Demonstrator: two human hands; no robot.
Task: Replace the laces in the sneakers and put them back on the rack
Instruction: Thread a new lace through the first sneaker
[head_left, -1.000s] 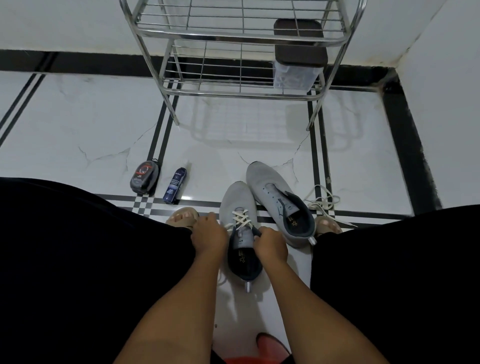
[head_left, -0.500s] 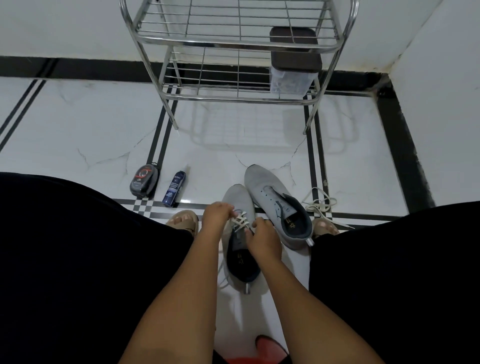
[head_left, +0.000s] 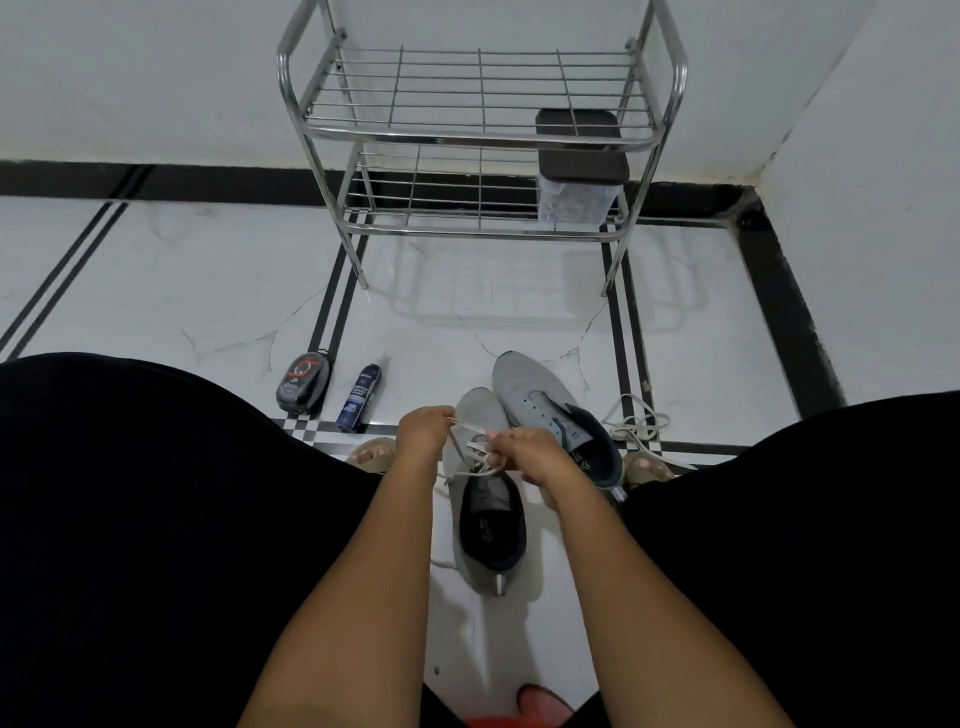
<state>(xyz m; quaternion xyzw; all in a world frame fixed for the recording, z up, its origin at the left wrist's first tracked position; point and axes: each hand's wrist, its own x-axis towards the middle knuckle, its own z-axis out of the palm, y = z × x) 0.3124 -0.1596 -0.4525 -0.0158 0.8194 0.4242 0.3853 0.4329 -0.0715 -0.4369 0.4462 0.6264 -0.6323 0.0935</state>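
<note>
sneaker (head_left: 488, 525) between knees, second sneaker (head_left: 550, 410) and loose lace (head_left: 636, 428) beside.

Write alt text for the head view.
Seen from above, a seated person's left hand and right hand pull a white lace on a grey sneaker on the floor. A second, unlaced sneaker and a loose lace lie to its right, with a metal rack behind.
</note>
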